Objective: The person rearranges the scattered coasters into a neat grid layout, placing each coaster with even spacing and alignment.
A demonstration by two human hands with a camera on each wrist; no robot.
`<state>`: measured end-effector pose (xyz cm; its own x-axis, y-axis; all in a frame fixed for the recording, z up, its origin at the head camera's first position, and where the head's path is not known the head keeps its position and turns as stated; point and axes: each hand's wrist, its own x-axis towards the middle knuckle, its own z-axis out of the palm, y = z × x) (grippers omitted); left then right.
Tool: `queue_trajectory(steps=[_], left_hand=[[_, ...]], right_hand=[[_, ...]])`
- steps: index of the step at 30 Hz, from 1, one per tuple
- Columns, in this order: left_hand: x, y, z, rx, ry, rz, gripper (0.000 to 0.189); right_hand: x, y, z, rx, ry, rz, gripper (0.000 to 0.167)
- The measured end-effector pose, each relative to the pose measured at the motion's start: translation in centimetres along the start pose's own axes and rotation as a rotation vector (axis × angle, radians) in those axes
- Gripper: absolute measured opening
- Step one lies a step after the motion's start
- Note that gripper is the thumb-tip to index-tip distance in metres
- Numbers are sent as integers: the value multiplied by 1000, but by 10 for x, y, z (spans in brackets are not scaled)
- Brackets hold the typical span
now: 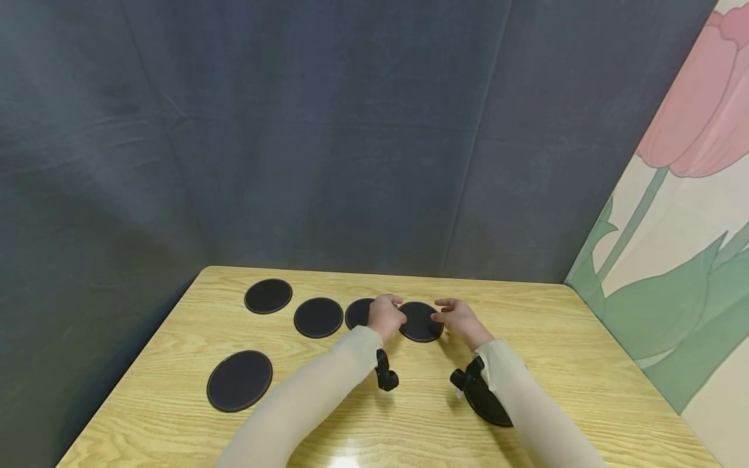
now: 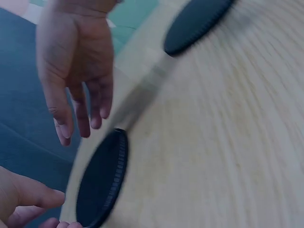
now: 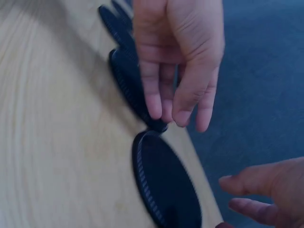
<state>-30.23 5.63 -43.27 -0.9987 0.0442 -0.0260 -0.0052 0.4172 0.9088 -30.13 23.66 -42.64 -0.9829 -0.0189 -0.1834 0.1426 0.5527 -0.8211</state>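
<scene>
Both bare hands hover near the far edge of the wooden table, on either side of a round black disc (image 1: 420, 322) with a ridged rim. My left hand (image 1: 387, 316) hangs over the gap between this disc and its left neighbour (image 1: 357, 313), its fingers loosely bent and holding nothing. Across from it, the right hand (image 1: 460, 320) is beside the disc's right edge, fingers spread and empty; the same hand (image 2: 80, 71) appears in the left wrist view. In the right wrist view the disc (image 3: 166, 183) lies flat, with my left fingertips apart from it.
Two more black discs (image 1: 318, 318) (image 1: 268, 296) extend the row leftwards. Another disc (image 1: 240, 381) lies nearer at the left, and one (image 1: 488, 404) sits partly hidden under the right forearm. A dark curtain (image 1: 328, 162) hangs behind the table; a tulip-painted wall (image 1: 673, 292) borders the right.
</scene>
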Motion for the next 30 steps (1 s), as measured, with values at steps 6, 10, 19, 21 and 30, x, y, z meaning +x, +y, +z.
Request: queue_trajectory(steps=[6,10,19,21,30], left_hand=[[-2,8,-23,-191,-11,-23,37],[-3,12,-39,-324,-44,-28,37],[-9,15,-81,-412,-49,-48,35],[-11,15,-93,-408,-37,-51,35],[-19,5,-150,-398,-18,-37,38]], right_hand=[[-7,-22,1,146,-51,-77,50],[-11,-36,2,205,-57,-125,49],[-18,-57,18,315,-56,-264,46],[-18,-62,24,357,-69,-294,46],[-9,-87,49,486,-116,-365,50]])
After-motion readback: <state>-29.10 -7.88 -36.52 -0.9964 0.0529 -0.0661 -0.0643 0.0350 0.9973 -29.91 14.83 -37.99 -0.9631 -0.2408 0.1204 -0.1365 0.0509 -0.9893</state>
